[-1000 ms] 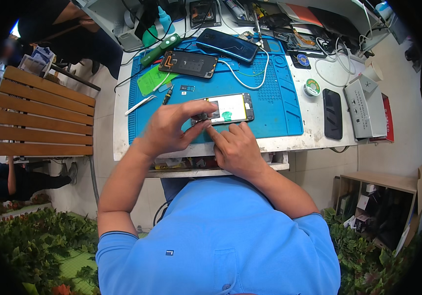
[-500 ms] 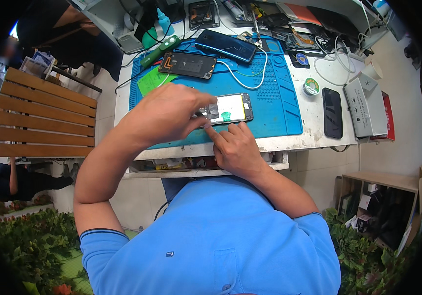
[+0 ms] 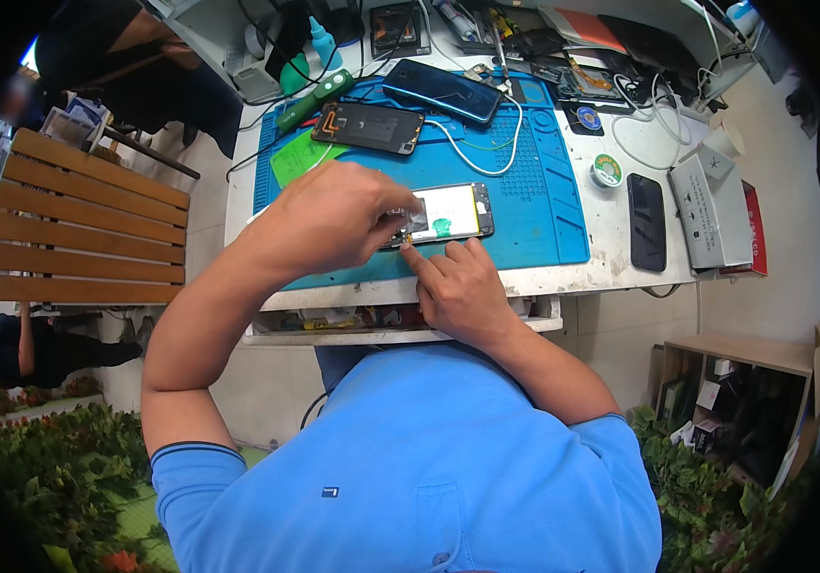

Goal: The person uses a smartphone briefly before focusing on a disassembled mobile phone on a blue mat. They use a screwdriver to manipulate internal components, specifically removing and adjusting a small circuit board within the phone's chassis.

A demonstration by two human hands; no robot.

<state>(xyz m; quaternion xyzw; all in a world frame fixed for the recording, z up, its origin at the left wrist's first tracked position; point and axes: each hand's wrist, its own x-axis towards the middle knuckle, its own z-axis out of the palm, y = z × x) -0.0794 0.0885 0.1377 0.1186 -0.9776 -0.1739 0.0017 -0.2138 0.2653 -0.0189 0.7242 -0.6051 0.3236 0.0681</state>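
Observation:
An opened phone [image 3: 452,212] lies on the blue work mat, with its white battery and a green patch on it facing up. My left hand [image 3: 338,212] is over its left end, thumb and forefinger pinched close together. Whatever is between those fingertips is too small to make out, and the hand hides that end of the phone. At the near edge, the outstretched forefinger of my right hand [image 3: 460,288] touches the phone near its lower left corner. The other fingers of that hand are loosely bent along the near side, apart from one another and holding nothing.
Beyond the phone lie a detached dark phone panel [image 3: 366,128], a blue-black phone [image 3: 442,92] with a white cable [image 3: 504,170], and a green handheld tool [image 3: 315,100]. To the right are a round tin [image 3: 606,171], a black phone [image 3: 647,222] and a white box [image 3: 713,212].
My left thumb has moved up toward the forefinger, so the fingertips are closer together over the phone. My right hand has stayed almost still, its forefinger at the phone's edge.

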